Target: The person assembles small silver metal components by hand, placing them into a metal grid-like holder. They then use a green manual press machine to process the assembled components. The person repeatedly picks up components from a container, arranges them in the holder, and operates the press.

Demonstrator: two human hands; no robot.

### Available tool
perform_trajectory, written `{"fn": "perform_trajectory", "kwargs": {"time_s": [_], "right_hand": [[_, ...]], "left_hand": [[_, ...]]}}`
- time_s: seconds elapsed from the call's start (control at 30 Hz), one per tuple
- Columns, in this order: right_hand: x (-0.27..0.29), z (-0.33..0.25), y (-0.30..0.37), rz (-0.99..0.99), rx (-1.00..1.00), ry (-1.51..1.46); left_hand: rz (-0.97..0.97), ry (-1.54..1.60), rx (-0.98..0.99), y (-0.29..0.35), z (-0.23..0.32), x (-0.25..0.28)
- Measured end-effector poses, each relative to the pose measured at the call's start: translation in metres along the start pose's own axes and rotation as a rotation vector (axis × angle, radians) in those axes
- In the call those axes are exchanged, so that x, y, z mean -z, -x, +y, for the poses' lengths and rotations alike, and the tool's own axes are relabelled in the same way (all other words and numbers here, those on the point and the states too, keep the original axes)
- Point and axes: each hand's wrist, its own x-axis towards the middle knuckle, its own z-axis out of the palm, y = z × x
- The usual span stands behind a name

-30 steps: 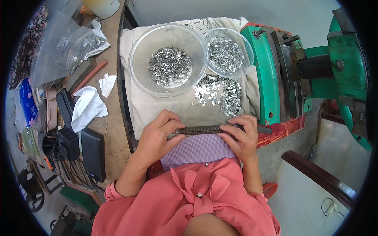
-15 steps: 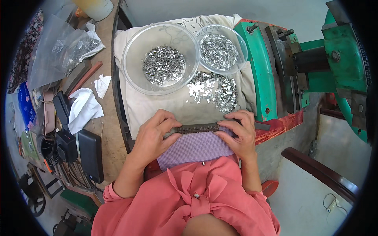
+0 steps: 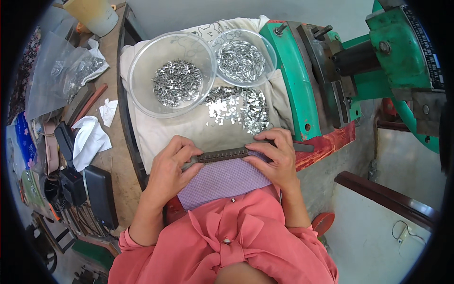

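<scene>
Between my two hands lies a dark, narrow metal bar with a row of small slots or teeth, level along the far edge of a purple woven cloth. My left hand pinches its left end between thumb and fingers. At the other end, my right hand grips the bar with thumb below and fingers above. Just beyond it, a loose heap of small shiny metal pieces is spread on a beige cloth. Whether the slots hold any pieces is too small to tell.
A large clear tub and a smaller clear tub hold metal bits behind the heap. A green machine stands at the right. On the wooden bench at left lie a white cloth, a black case and plastic bags.
The whole view has shifted, so most things sit further left in the picture. Both hands keep their hold on the slotted bar.
</scene>
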Motion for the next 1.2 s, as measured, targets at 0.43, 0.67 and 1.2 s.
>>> {"fn": "perform_trajectory", "kwargs": {"time_s": [0.43, 0.67, 1.2], "right_hand": [[0.0, 0.0, 0.002, 0.028, 0.024, -0.014], [0.002, -0.006, 0.005, -0.04, -0.01, 0.04], [-0.014, -0.032, -0.008, -0.033, -0.094, 0.098]], "left_hand": [[0.025, -0.104, -0.15, 0.001, -0.001, 0.002], [0.028, -0.135, -0.129, 0.001, -0.002, 0.0], [0.046, -0.137, -0.156, -0.001, 0.002, 0.001]]}}
